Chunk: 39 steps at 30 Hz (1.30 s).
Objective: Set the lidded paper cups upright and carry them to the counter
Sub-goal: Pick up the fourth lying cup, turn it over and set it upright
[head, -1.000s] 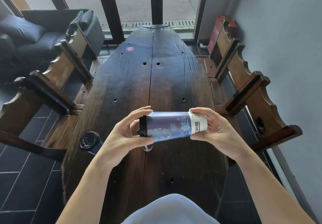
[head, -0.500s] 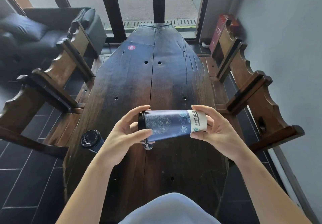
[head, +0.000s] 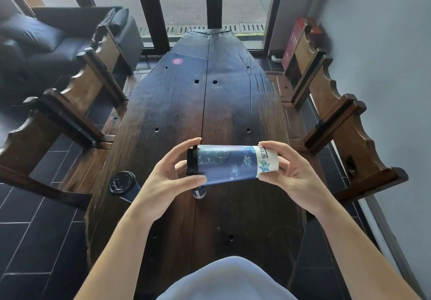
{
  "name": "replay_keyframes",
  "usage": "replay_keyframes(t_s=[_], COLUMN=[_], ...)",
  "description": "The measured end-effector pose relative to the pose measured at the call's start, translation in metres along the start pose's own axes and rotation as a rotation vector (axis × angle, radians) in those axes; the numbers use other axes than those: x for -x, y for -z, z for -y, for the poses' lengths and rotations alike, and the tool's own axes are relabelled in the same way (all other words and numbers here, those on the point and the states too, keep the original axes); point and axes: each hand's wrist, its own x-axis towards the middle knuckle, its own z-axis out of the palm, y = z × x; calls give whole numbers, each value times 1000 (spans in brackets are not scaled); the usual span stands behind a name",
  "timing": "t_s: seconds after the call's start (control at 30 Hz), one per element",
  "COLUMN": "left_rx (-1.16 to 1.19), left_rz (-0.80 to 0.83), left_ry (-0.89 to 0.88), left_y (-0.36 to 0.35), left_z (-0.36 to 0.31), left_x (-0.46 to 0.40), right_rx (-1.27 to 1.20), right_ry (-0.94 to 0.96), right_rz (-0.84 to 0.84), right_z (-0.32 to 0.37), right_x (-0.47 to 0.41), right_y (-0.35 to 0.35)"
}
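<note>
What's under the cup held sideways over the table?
Below the held cup, between the left hand and right hand, a small part of another cup shows on the table. The rest is covered, so its pose is unclear.

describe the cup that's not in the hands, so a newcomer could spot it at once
Start at the long dark wooden table and follow its left edge toward the person. There, just left of the left hand, is a dark blue cup with a black lid. Unlike the blue patterned cup held sideways in both hands, nobody holds it, and its lid faces the camera.
</note>
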Motion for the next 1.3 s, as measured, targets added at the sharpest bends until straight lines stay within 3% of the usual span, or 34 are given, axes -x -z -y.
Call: replay_keyframes(t_s=[0.47, 0.63, 1.3], left_rx=[-83, -32, 58], left_rz=[34, 27, 30], left_ry=[11, 85, 47], left_y=[4, 2, 6], left_z=[5, 7, 11], left_x=[-5, -5, 0], right_rx=[-36, -44, -26], right_ry=[-38, -31, -43], right_rz=[-32, -42, -26], right_z=[-4, -1, -4], right_x=[1, 1, 2], right_y=[4, 4, 0])
